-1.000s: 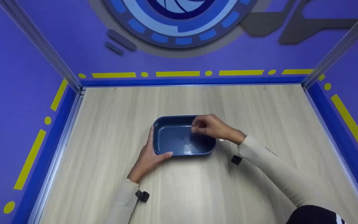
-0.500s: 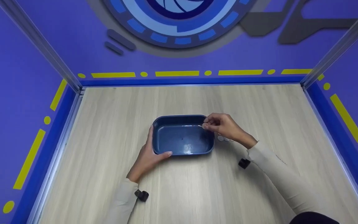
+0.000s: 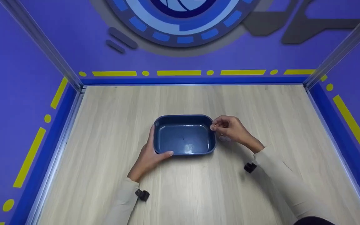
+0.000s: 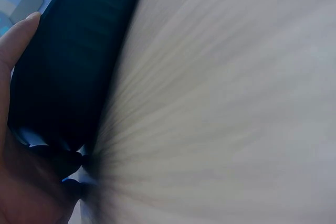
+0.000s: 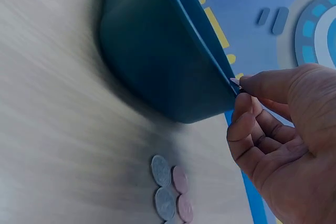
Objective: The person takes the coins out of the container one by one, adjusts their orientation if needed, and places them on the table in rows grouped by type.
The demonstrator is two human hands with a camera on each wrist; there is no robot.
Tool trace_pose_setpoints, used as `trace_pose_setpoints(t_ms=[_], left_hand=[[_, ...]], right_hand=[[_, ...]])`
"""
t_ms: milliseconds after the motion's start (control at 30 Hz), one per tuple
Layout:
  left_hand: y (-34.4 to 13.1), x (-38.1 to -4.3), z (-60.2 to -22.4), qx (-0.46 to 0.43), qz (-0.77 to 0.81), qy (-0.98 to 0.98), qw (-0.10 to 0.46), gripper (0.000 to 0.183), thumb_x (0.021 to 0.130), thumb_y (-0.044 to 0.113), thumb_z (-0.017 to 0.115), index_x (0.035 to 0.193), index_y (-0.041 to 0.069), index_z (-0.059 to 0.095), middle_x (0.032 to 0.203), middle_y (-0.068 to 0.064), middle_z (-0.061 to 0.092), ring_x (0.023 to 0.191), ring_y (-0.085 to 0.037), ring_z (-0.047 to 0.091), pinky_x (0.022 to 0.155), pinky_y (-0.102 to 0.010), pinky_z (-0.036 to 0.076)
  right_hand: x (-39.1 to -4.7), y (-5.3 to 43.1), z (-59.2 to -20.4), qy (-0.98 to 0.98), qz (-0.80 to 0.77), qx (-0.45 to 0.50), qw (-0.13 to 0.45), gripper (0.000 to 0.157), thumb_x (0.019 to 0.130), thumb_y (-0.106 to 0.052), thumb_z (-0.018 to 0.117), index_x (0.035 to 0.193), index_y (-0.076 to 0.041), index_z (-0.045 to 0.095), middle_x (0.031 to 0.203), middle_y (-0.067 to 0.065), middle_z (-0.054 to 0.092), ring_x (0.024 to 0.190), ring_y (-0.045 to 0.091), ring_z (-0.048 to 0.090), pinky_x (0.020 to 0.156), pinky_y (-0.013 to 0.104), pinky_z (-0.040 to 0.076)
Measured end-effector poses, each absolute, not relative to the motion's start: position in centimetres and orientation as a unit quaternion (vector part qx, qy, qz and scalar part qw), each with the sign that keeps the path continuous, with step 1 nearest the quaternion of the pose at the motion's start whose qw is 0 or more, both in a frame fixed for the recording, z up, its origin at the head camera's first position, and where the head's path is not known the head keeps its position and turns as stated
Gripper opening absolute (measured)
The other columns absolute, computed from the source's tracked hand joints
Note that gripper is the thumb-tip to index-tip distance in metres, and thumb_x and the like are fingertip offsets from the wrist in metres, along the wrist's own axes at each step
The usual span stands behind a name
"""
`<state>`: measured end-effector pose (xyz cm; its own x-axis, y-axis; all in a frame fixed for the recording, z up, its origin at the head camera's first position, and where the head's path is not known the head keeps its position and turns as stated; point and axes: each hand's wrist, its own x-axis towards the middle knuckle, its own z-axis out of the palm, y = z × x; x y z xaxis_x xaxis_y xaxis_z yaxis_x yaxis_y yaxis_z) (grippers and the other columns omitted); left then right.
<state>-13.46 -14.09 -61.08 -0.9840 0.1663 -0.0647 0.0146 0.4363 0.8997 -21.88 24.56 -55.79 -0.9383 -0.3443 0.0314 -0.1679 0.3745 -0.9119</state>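
A dark blue rectangular box (image 3: 173, 140) with rounded corners stands upright on the table in the head view. My left hand (image 3: 148, 157) holds its near left corner, thumb along the near wall and fingers along the left wall. At the right rim, my right hand (image 3: 232, 128) pinches a coin (image 5: 235, 81) between thumb and forefinger, seen edge-on in the right wrist view. Several coins (image 5: 160, 170) lie together on the table beside the box's right wall, partly below my right hand. A tiny dark dot marks the box's inner floor.
The light wooden table (image 3: 180, 193) is enclosed by purple-blue panels (image 3: 180, 62) with yellow markings at the back and sides. Metal posts stand in the back corners. Small black cameras (image 3: 142, 195) are strapped to both wrists.
My right hand has moved right, from above the box's inside to its right rim, with the coin still pinched. My left hand and the box have stayed in place.
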Motion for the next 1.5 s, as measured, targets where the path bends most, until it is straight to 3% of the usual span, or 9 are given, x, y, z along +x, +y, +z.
trace_pose_setpoints(t_ms=[333, 667, 1000, 1200, 1500], left_hand=[[-14.1, -13.4, -61.1, 0.062, 0.534, 0.841, 0.068, 0.137, 0.084, 0.058, 0.092, 0.179, 0.027, -0.002, 0.183, -0.012, 0.018, 0.160, -0.041, 0.035, 0.125, -0.066, 0.032], [-14.0, -13.4, -60.9, 0.057, 0.527, 0.845, 0.073, 0.139, 0.082, 0.060, 0.093, 0.179, 0.033, -0.003, 0.183, -0.012, 0.019, 0.160, -0.040, 0.036, 0.126, -0.065, 0.032], [-14.2, -13.4, -60.9, 0.063, 0.530, 0.843, 0.070, 0.139, 0.083, 0.058, 0.093, 0.179, 0.028, -0.003, 0.184, -0.009, 0.016, 0.162, -0.039, 0.033, 0.126, -0.064, 0.032], [-14.2, -13.6, -61.0, 0.062, 0.528, 0.844, 0.067, 0.140, 0.082, 0.058, 0.094, 0.179, 0.028, -0.002, 0.183, -0.012, 0.017, 0.162, -0.040, 0.033, 0.127, -0.063, 0.031], [-14.2, -13.5, -61.0, 0.056, 0.525, 0.846, 0.072, 0.140, 0.082, 0.060, 0.093, 0.179, 0.029, -0.002, 0.183, -0.012, 0.018, 0.161, -0.041, 0.035, 0.126, -0.064, 0.031]], right_hand=[[-21.2, 27.1, -56.6, 0.805, -0.574, -0.130, 0.073, 0.012, 0.100, -0.004, 0.081, 0.109, 0.005, 0.079, 0.094, 0.021, 0.077, 0.078, 0.018, 0.070, 0.069, 0.022, 0.058], [-20.9, 30.4, -58.0, 0.784, -0.611, -0.090, 0.066, 0.019, 0.101, -0.001, 0.078, 0.116, 0.012, 0.075, 0.107, 0.026, 0.076, 0.092, 0.014, 0.075, 0.082, 0.024, 0.060], [-20.3, 33.4, -58.9, 0.809, -0.578, -0.066, 0.078, 0.023, 0.104, -0.012, 0.079, 0.119, 0.005, 0.075, 0.102, 0.030, 0.075, 0.075, 0.026, 0.069, 0.058, 0.031, 0.054], [-19.9, 34.9, -59.5, 0.813, -0.576, -0.050, 0.074, 0.026, 0.104, -0.011, 0.079, 0.119, 0.009, 0.073, 0.104, 0.032, 0.076, 0.076, 0.023, 0.073, 0.063, 0.028, 0.058], [-19.2, 36.3, -59.8, 0.855, -0.515, -0.029, 0.048, 0.024, 0.102, -0.012, 0.081, 0.116, 0.007, 0.076, 0.104, 0.026, 0.077, 0.082, 0.016, 0.069, 0.067, 0.020, 0.054]])
